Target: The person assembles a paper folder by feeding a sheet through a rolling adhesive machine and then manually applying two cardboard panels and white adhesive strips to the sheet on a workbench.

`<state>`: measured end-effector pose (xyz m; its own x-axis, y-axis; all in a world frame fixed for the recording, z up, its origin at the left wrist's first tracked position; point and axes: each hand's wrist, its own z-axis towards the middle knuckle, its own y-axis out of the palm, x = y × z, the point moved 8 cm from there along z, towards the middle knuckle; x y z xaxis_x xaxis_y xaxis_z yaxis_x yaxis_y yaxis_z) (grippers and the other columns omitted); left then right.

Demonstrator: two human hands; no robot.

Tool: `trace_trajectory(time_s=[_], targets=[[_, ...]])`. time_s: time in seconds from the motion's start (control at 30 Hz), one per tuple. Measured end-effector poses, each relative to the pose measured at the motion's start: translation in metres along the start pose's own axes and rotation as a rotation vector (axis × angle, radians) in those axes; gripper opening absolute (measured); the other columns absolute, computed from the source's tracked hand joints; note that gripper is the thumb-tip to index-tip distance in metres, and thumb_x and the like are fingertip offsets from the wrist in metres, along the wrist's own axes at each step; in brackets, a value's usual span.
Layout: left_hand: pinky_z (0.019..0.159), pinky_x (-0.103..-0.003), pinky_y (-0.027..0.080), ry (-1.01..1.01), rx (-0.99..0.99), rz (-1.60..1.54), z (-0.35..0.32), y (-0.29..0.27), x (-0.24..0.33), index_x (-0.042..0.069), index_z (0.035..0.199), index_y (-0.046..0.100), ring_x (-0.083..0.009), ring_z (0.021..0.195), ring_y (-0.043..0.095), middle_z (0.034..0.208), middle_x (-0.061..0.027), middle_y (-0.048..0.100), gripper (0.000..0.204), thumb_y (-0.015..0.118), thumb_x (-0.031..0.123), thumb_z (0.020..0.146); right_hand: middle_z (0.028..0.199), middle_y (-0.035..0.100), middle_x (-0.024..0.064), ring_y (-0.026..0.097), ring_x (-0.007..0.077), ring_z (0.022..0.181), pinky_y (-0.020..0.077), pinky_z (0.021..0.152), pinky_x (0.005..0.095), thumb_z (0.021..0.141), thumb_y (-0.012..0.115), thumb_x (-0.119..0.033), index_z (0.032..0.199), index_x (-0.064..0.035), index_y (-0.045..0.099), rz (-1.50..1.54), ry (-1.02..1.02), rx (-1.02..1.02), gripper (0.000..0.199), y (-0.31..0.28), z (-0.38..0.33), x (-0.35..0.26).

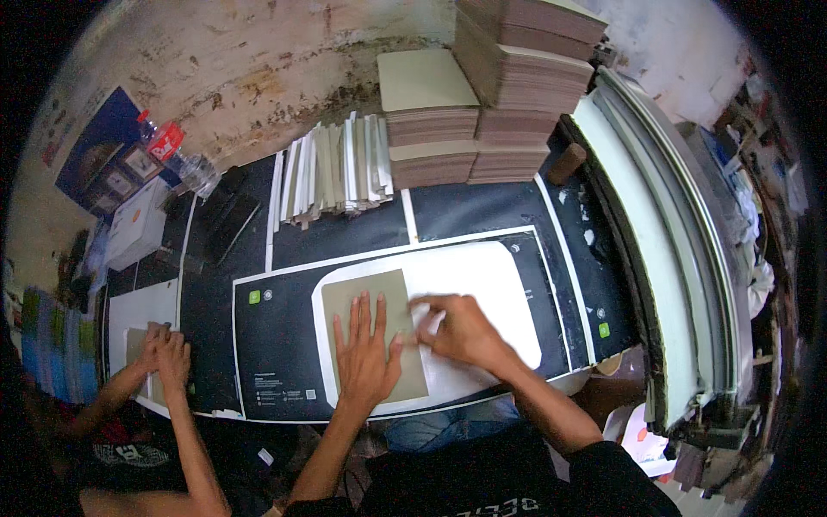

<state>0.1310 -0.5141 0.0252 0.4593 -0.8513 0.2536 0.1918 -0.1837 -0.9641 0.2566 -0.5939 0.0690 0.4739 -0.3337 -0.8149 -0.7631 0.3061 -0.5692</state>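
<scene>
My left hand [369,364] lies flat with its fingers spread on a grey-brown cardboard sheet [403,379]. Beneath the cardboard is a larger white sheet [491,284] with rounded corners, on a black printed panel [289,336]. Curled and a little blurred, my right hand [465,329] is at the cardboard's right edge, over the white sheet. Something pale shows between its fingers, too unclear to name.
A co-worker's hands [165,353] rest on another cardboard piece at the left. Behind lie a row of upright strips [332,168] and tall cardboard stacks [429,82]. A long pale-topped machine [633,198] stands right; a red-labelled bottle [164,138] is back left.
</scene>
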Motion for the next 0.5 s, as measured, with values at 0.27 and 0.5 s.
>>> trace_trajectory(time_s=[0.27,0.5], targets=[[0.120,-0.062,0.007,0.011,0.036,-0.047,-0.003,-0.007,0.000,0.000,0.155,0.030,-0.0416,0.151,0.021,0.161,-0.0276,0.025,0.067,0.047,0.038,0.102,0.126,0.063,0.0250,0.062,0.0388,0.116,0.0460,0.105,0.0474,0.082,0.079,-0.019,0.131,0.0015,0.056,-0.583,-0.664,0.737,0.058,-0.145,0.123,-0.088],[0.117,-0.059,0.018,-0.006,0.093,-0.264,0.003,-0.038,0.002,-0.002,0.141,0.051,-0.0408,0.139,0.042,0.147,-0.0287,0.047,0.057,0.060,0.031,0.096,0.106,0.070,0.0204,0.069,0.0371,0.101,0.0512,0.096,0.0488,0.081,0.072,-0.019,0.102,-0.0002,0.068,-0.952,-0.385,0.515,0.028,-0.183,0.200,-0.051]])
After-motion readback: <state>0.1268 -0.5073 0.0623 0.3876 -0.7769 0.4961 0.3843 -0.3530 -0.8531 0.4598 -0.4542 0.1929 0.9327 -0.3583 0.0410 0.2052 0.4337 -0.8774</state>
